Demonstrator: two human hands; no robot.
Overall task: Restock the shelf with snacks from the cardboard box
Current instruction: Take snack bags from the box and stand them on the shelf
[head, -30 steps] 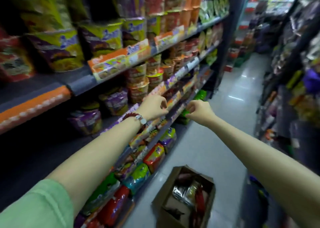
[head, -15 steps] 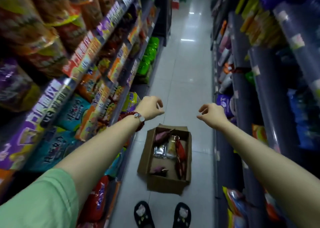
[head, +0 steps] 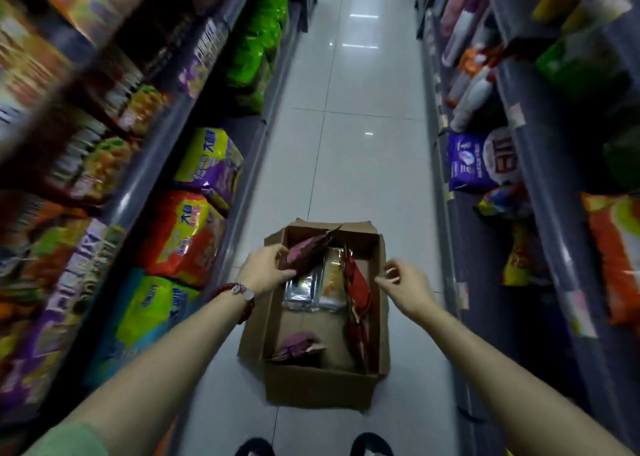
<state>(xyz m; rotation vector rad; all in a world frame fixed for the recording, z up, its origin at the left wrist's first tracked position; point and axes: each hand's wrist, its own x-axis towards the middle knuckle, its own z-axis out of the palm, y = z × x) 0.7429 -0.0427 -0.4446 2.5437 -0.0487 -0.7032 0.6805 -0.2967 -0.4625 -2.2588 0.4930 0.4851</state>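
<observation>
The restock looks partway through, as a judgement: the cardboard box on the aisle floor has bare bottom showing between the few packets left, while the shelf on the left is already crowded with bags, though which of those came from the box cannot be told. Still in the box are a purple snack packet leaning at the far left corner, silver-and-gold packets lying flat in the middle, red packets standing along the right wall, and a second purple packet near the front left corner. The left hand reaches into the box, its fingers curled round the edge of the leaning purple packet, so one more pick appears to be starting. The right hand hovers over the right wall of the box, fingers loosely bent and holding nothing. The purple packet is crinkled, glossy foil, pointed at its upper corner and tilted against the far wall.
</observation>
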